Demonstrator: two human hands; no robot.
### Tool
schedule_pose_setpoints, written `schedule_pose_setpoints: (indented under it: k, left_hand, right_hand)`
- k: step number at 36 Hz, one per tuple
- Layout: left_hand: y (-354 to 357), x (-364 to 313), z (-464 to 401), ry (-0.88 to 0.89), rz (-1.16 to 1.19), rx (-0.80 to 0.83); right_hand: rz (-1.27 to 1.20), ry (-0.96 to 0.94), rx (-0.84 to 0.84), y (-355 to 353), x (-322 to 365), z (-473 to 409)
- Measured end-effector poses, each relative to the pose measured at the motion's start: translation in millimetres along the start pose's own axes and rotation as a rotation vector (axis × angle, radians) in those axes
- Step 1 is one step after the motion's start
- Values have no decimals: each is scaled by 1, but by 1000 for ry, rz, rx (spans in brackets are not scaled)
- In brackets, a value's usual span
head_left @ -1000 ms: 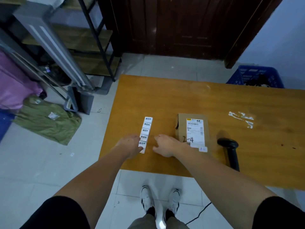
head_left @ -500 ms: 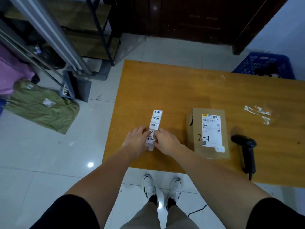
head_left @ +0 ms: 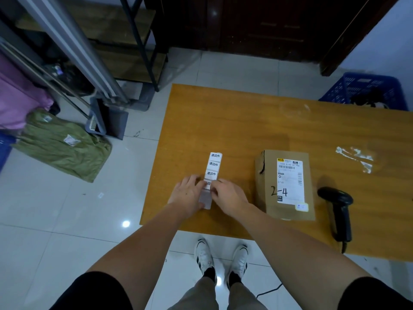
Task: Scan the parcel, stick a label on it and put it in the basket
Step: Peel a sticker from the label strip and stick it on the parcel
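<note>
A strip of white labels (head_left: 213, 166) lies on the wooden table (head_left: 257, 121) near its front left edge. My left hand (head_left: 190, 193) presses the strip's near end down, fingers on the backing. My right hand (head_left: 225, 194) pinches the nearest label on the strip. The cardboard parcel (head_left: 285, 184), marked "2-4" with a shipping label on top, lies flat to the right of my hands. A black handheld scanner (head_left: 338, 209) rests on the table right of the parcel. The blue basket (head_left: 366, 90) stands on the floor beyond the table's far right corner.
Tape residue (head_left: 355, 156) marks the table at the right. A metal shelf rack (head_left: 125, 41), a grey dustpan (head_left: 98, 117), a green cloth (head_left: 60, 144) and a purple cloth (head_left: 17, 97) sit on the floor to the left. A dark door (head_left: 257, 25) is behind.
My right hand moved left from beside the parcel onto the label strip, joining my left hand there. The view shifted, so the table and parcel sit lower and further right.
</note>
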State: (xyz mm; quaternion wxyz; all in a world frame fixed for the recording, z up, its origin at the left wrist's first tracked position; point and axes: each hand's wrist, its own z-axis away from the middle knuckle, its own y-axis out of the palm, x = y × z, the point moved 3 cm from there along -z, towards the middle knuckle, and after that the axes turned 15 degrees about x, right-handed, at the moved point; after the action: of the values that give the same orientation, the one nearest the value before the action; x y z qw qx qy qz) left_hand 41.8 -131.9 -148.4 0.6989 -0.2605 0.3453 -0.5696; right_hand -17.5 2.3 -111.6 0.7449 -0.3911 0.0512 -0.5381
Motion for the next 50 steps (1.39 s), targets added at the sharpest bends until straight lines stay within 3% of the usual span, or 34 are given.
schedule_pose_setpoints:
  k: [4, 9, 11, 15, 17, 22, 27, 38, 44, 50]
  left_hand:
    - [-7, -6, 2, -29, 22, 24]
    - [-29, -16, 5, -90, 181, -121]
    - [-41, -24, 6, -122, 359, -162]
    - [-66, -52, 9, -86, 987, -122]
    - [-77, -70, 10, -54, 1108, -117]
    - [-96, -115, 5, 9, 1064, -173]
    - [-101, -156, 0, 30, 1191, -205]
    - [-98, -220, -25, 68, 1207, -150]
    - [-101, -238, -39, 108, 1200, -161]
    - [-107, -245, -56, 73, 1141, -182]
  right_hand:
    - [-34, -40, -104, -13, -3, 14]
    - [-110, -72, -228, -36, -15, 35]
    - [-163, -83, -296, -45, -21, 44]
    - [-285, -73, -429, -62, -36, 61]
    - [-357, -62, -492, -69, -46, 69]
    - [-553, -7, -555, -78, -79, 88]
    - [-647, 42, -545, -79, -114, 109]
    - [-783, 75, -559, -77, -182, 143]
    - [-1087, 50, -552, -88, -202, 144]
    - [-1045, 55, -507, -104, -216, 127]
